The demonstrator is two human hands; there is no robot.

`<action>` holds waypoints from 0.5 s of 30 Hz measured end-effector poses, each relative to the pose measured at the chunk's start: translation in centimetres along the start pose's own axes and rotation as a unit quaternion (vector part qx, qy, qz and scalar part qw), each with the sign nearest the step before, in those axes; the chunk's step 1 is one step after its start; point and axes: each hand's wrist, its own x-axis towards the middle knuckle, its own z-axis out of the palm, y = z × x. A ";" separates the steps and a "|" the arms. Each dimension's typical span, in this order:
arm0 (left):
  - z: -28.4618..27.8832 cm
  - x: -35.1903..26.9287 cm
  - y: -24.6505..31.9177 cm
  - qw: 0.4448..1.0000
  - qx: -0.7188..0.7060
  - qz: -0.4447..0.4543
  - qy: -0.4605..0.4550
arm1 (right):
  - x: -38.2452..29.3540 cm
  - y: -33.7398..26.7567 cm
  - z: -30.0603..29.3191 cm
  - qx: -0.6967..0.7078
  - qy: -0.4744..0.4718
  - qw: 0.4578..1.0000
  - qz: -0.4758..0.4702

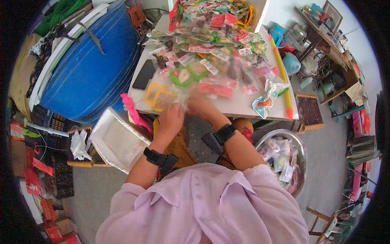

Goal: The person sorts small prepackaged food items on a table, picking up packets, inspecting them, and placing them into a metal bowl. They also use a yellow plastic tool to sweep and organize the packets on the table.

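My left hand [172, 119] is at the table's front edge, fingers curled at what looks like a blurred clear plastic packet [182, 98]. Just right of it, my right hand [198, 103] is smeared by motion, and its fingertips cannot be made out. Left of the hands lie clear packets with yellow borders [157, 97]. Beyond them is a green-edged packet [184, 75] with pale food inside. A red-and-clear packet [215, 89] lies past my right hand. A large heap of small sealed food packets [210, 45] covers the far part of the white table [140, 99].
A black phone [144, 74] lies at the table's left, a yellow stick [281, 73] along its right edge. A silver-and-blue pouch [265, 102] overhangs the front. Below stand a white foam box [117, 138] and a metal basin [304, 152] of packets. A blue barrel [91, 64] is left.
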 end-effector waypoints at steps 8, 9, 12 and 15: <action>-0.8 -0.9 0.5 0.999 -0.029 -0.013 -0.017 | 0.8 -0.9 3.2 0.206 0.033 0.967 0.148; -0.9 -1.1 0.4 0.999 -0.032 -0.022 -0.026 | 0.8 -0.7 3.2 0.243 0.035 0.958 0.152; -0.4 -1.1 0.1 0.999 0.002 0.017 0.035 | 0.0 0.3 2.2 0.309 0.056 0.935 0.165; 0.4 -0.7 -0.8 0.994 0.004 0.070 0.088 | -1.1 1.8 0.5 0.282 0.102 0.939 0.168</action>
